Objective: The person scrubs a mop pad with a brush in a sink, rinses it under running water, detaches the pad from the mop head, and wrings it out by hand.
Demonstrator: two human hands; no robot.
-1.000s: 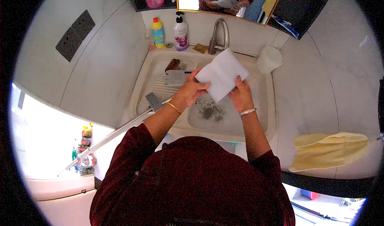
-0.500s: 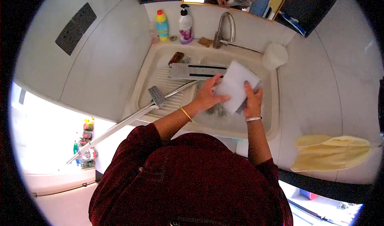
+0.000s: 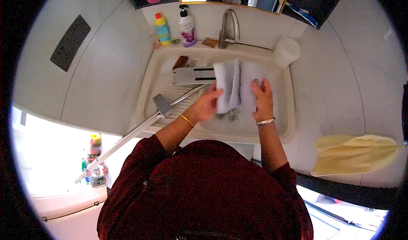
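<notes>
A white mop pad (image 3: pixel 248 82) with grey, dirty-looking inner faces is held over the sink (image 3: pixel 290 112). It stands partly opened, with a fold rising in its middle. My left hand (image 3: pixel 206 105) grips its left edge, a gold bangle on the wrist. On the right edge, my right hand (image 3: pixel 263 100) is closed, with a silver bangle below it. Beneath the pad, dark debris (image 3: pixel 229 115) lies in the basin. Left of the pad, a flat grey mop head (image 3: pixel 185 76) rests in the sink, partly hidden by the pad. Its pole (image 3: pixel 136 133) slopes out to the lower left.
Behind the sink stand a yellow-and-blue bottle (image 3: pixel 162 29), a pump bottle (image 3: pixel 187 29) and a curved faucet (image 3: pixel 229 25). A white container (image 3: pixel 287 51) sits at the back right corner. A yellow cloth (image 3: pixel 355 155) hangs at the right. A brown object (image 3: pixel 180 62) lies behind the mop head.
The mop pad was a flatter folded block and now opens out, showing its grey inside. My left hand has moved left onto the pad's edge. The view has shifted slightly.
</notes>
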